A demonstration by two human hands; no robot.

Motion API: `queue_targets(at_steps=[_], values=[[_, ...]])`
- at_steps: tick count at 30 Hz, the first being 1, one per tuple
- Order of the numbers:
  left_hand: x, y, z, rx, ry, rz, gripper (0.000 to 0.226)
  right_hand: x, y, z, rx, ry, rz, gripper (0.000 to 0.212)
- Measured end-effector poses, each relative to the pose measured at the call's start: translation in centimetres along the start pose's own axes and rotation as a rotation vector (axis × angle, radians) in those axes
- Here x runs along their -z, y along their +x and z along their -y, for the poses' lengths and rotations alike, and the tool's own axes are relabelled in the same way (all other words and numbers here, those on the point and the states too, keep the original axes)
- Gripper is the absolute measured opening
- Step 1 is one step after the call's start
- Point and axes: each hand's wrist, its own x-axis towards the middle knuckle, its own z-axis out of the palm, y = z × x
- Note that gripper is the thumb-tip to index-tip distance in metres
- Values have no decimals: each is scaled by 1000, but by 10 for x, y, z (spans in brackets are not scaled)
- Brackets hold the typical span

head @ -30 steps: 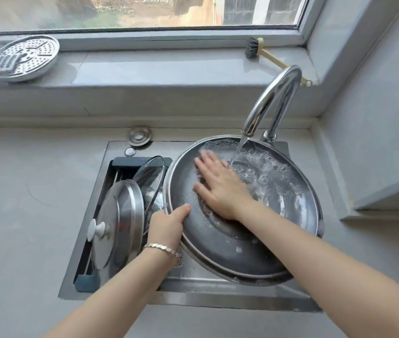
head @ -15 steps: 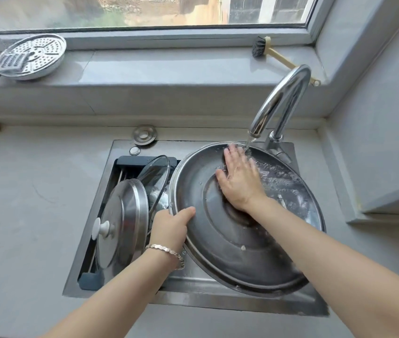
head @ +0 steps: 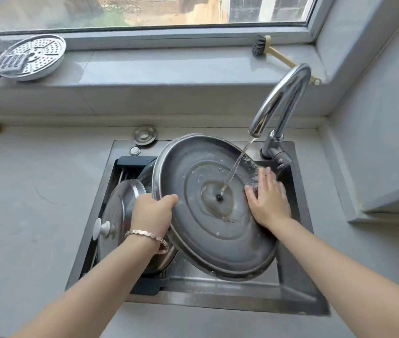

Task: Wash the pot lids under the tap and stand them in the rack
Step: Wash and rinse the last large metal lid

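Observation:
A large steel pot lid [head: 193, 237] lies tilted over the sink, inner side up, with water from the tap [head: 282, 98] falling onto its centre. My left hand [head: 153, 213] grips the lid's left rim, thumb on top. My right hand [head: 268, 198] rests flat with fingers spread on the lid's right edge. In the dark rack [head: 135, 161] at the sink's left stands a smaller steel lid [head: 118, 213] with a white knob. A glass lid [head: 146, 175] stands behind it, mostly hidden by the big lid.
The sink [head: 296, 286] is set into a grey counter. A round drain stopper [head: 144, 134] lies behind the sink. On the window sill sit a perforated steamer plate [head: 37, 54] with a grater on it and a dish brush [head: 266, 50].
The big lid has shifted left and tipped more toward me. My right hand slid from the lid's middle to its right edge. The water now strikes the centre.

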Motion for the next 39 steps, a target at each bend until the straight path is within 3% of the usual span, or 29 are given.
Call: queue_targets(at_steps=[4, 8, 12, 17, 20, 23, 25, 29, 32, 35, 37, 39], values=[[3, 9, -12, -108, 99, 11, 16, -22, -24, -25, -312, 51, 164, 64], [1, 13, -14, -30, 190, 17, 11, -13, -26, 2, -234, 181, 107, 65], [-3, 3, -10, 30, 101, 80, 18, -4, -16, 36, -254, 162, 4, 76], [-12, -11, -9, 91, 17, 180, 33, 17, 4, 90, 50, 261, -45, 74], [-15, -11, -13, 87, -78, 166, 12, 22, -12, 114, 434, 261, -17, 76], [-12, -8, -14, 69, -138, 172, 12, 25, -31, 110, 836, 263, 43, 69], [-10, -9, -13, 67, -144, 176, 8, 29, -18, 98, 891, 185, -6, 66], [-6, -10, -14, 85, -85, 124, 27, 36, 23, 68, 357, 80, -84, 62], [-2, -5, -21, 92, -51, 39, 23, 28, 24, 32, 19, -17, -25, 61], [1, -1, -28, 106, -60, -14, 18, 21, 10, -2, -296, 284, 118, 57], [-1, 1, -25, 164, -75, 16, 18, 24, 0, -17, -372, 554, 189, 49], [-8, -1, -21, 243, -117, 81, 18, 35, -9, -31, -392, 615, 185, 40]])
